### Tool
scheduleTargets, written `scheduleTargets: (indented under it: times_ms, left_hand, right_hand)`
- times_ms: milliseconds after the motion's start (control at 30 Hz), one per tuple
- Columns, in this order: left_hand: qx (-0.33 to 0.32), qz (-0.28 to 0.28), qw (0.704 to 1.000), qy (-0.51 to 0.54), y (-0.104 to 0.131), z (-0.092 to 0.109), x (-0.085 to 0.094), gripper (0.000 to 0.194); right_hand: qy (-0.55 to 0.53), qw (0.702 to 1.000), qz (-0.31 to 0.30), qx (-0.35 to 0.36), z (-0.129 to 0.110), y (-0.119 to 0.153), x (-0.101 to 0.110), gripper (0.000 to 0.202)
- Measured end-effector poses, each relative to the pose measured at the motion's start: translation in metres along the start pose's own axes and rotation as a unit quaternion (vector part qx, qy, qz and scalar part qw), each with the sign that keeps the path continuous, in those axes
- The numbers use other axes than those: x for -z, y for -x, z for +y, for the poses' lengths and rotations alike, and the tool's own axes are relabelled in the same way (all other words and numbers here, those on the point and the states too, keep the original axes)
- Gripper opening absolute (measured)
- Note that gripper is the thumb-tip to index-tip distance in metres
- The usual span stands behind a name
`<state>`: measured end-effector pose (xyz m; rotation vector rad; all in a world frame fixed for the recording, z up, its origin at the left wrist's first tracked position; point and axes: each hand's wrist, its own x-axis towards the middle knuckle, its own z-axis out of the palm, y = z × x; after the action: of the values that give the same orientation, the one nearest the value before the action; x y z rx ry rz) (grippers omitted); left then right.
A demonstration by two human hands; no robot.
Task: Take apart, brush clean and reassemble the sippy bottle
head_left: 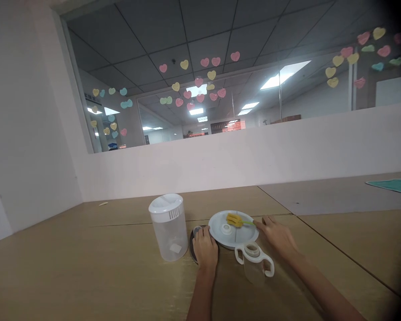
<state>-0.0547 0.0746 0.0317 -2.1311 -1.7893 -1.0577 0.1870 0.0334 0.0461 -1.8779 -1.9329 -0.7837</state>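
My right hand [279,235] pinches the green handle of a bottle brush with a yellow sponge head [234,220], which lies over a round white plate [217,236]. A small white ring [226,229] is on that plate. To its left, my left hand [206,249] is closed over a dark round dish [193,252], fingertips beside a small clear cap-like piece [197,230]. Whatever sits under those fingers is hidden. Between my forearms stands an open clear baby bottle [254,269] with a white two-handled collar [268,260].
A tall translucent container [169,234] with a white lid [166,203] stands left of my left hand. The brown table [87,267] meets a white wall [173,171] below a window. A green cloth [396,185] lies at the far right, and a small pale scrap [103,203] at the back left.
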Motion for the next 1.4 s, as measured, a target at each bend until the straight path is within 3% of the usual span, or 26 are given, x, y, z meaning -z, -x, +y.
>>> scheduleTargets:
  times_ms: [200,467,700,1000,1233,1400]
  left_hand:
    - [-0.103,0.04,0.993,0.052,0.003,0.005,-0.002,0.028]
    - [-0.138,0.049,0.987,0.058,0.003,0.005,-0.006,0.024]
    - [-0.17,0.03,0.981,0.083,0.006,0.007,-0.007,0.026]
    - [-0.188,-0.002,0.975,0.121,0.008,0.013,0.002,0.017]
    - [-0.16,0.015,0.968,0.192,0.008,0.011,-0.003,0.02]
    - [-0.135,0.089,0.96,0.229,0.005,0.01,-0.005,0.015]
  right_hand:
    - [0.003,0.999,0.013,0.036,-0.006,-0.002,0.003,0.035]
    - [-0.161,0.987,-0.006,0.017,-0.015,-0.003,0.008,0.029]
    - [-0.199,0.98,-0.001,-0.024,-0.015,-0.002,0.016,0.028]
    - [-0.233,0.966,0.042,-0.1,-0.013,0.0,0.003,0.031]
    - [-0.26,0.939,0.062,-0.215,-0.009,0.003,0.006,0.039]
    - [-0.289,0.942,0.101,-0.136,-0.01,0.005,0.004,0.049]
